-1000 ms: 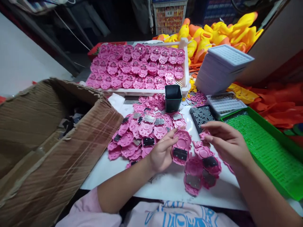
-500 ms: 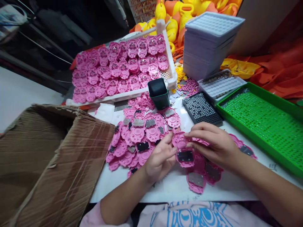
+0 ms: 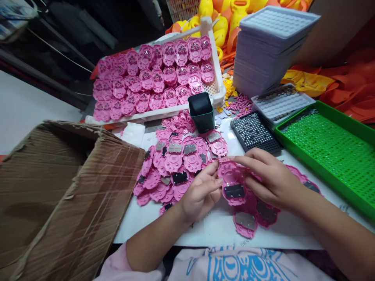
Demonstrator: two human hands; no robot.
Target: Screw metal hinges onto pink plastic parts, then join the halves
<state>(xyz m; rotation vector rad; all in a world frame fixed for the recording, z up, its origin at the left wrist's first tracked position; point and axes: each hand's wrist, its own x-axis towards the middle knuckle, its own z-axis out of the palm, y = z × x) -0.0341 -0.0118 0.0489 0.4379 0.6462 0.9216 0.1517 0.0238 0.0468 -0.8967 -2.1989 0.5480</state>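
The left hand [image 3: 201,194] pinches the left edge of one scalloped pink plastic shell [image 3: 231,170] with a black plate, above the white tabletop [image 3: 213,232]; the right hand's [image 3: 271,177] fingers touch its top and right, their hold unclear. One square black cup [image 3: 201,113] stands beyond, and the blue shirt lettering [image 3: 231,269] is illegible.

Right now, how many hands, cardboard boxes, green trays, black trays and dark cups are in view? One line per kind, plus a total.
Left hand and right hand: 2
Cardboard box: 1
Green tray: 1
Black tray: 1
Dark cup: 1
Total: 6
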